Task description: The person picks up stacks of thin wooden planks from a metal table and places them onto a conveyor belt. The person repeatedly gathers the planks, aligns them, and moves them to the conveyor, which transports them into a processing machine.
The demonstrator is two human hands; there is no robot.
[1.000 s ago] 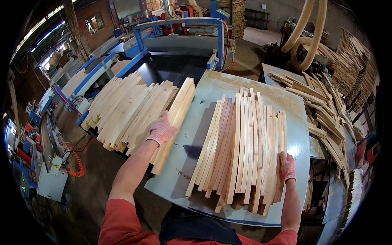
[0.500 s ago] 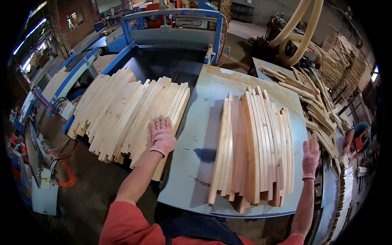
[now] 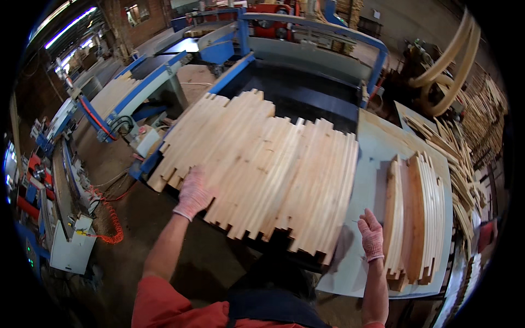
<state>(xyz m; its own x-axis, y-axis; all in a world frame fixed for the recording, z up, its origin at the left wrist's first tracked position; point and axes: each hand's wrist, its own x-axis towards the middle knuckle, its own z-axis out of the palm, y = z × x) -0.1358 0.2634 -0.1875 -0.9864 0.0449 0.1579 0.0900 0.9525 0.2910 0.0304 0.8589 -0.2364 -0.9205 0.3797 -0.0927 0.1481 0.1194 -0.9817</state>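
Head view looks down on a woodworking bench where two gloved hands work among pale wooden slats. Left hand (image 3: 192,192), in a light knit glove, lies flat with fingers spread on the near left edge of a broad raft of slats (image 3: 257,169) laid side by side; it presses on the boards rather than closing round any of them. That raft spans the middle of the scene, its far end over the dark bed of a blue-framed machine (image 3: 298,82), its ragged near ends overhanging the edge toward the person. Right hand (image 3: 372,238), gloved alike, rests open on the grey table (image 3: 374,150), fingers pointing away, just left of a smaller bundle of slats (image 3: 416,216) standing on edge; it seems to touch or nearly touch the outermost board, but holds nothing that can be seen. Loose offcuts (image 3: 459,164) lie heaped at the far right, and an orange coiled hose (image 3: 112,224) hangs near the floor on the left. As a judgement, the main risk is in the overhang: the near ends of the raft are uneven and unsupported, so a push from one flat palm at the left corner could skew the boards, fan them apart, or tip the nearest ones off the edge. The upright bundle could also topple leftward if the open hand nudges it without bracing the other side, and rough ends may snag a glove.
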